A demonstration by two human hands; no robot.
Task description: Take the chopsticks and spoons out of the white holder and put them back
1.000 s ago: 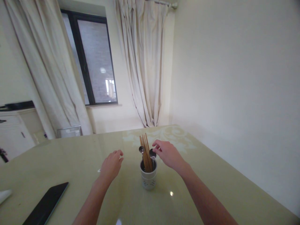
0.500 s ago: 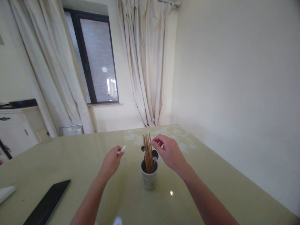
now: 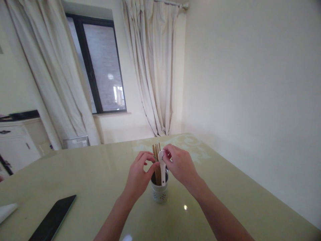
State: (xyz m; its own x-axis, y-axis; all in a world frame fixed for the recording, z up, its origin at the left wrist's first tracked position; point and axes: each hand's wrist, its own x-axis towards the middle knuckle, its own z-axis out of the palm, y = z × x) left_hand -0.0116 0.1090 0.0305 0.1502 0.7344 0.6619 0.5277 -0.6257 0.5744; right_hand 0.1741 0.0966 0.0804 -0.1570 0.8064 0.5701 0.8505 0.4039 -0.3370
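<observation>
A white soup spoon [image 3: 163,170] is pinched by its bowl in my right hand [image 3: 179,164], its handle pointing down in front of the cup. My left hand [image 3: 140,169] is at the left of the chopsticks [image 3: 157,172], thumb and fingers curved and apart, with nothing visibly held; its fingertips cover the small metal spoon there. The chopsticks stand upright in the pale patterned cup [image 3: 159,194]. Behind the white spoon, another metal spoon [image 3: 167,170] is mostly hidden.
The cup stands on a glossy greenish table [image 3: 100,180]. A dark flat tablet-like object [image 3: 54,217] lies at the left front, near a white item [image 3: 7,211] at the edge. A wall [image 3: 250,100] runs along the right side; curtains [image 3: 160,67] hang behind.
My left hand has moved right to the chopsticks, and the white spoon it held is now in my right hand, in front of the cup. My right hand has barely shifted.
</observation>
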